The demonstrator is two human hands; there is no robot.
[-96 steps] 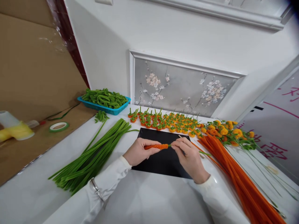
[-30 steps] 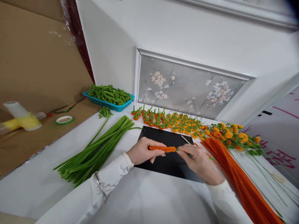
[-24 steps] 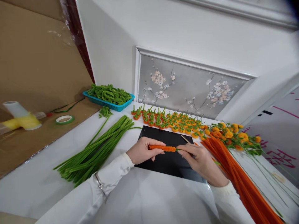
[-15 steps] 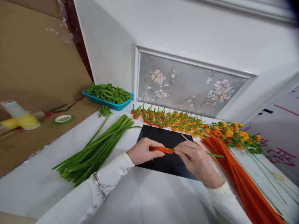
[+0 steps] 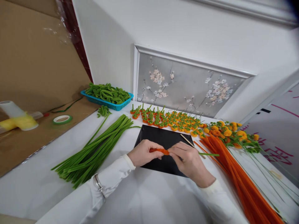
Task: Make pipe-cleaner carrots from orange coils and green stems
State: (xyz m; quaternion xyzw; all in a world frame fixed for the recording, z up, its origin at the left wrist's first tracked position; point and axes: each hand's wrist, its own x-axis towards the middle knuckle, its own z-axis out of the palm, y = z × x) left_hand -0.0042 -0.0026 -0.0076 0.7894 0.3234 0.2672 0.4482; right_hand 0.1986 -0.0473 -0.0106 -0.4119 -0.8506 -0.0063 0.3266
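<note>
A short orange fuzzy coil of pipe cleaner (image 5: 165,151) is held above a black board (image 5: 156,165). My left hand (image 5: 143,152) pinches its left part between thumb and fingers. At the coil's right end, the fingertips of my right hand (image 5: 188,161) are closed on it or on a green pipe cleaner (image 5: 210,154), whose free end sticks out to the right behind that hand. The exact grip is hidden by the fingers. A thin wooden stick (image 5: 186,140) lies across the board's right edge.
Green pipe cleaners (image 5: 93,152) lie left and orange ones (image 5: 233,174) right. Small orange and yellow flower pieces (image 5: 168,119) stand in rows behind the board, beside finished-looking flowers (image 5: 229,132). Behind are a blue basket (image 5: 120,106) of green pieces and a tape roll (image 5: 62,119).
My right hand has moved left, up against the orange coil, covering the green bit that showed between. The green pipe cleaner shifted left with it. My left hand stays about where it was.
</note>
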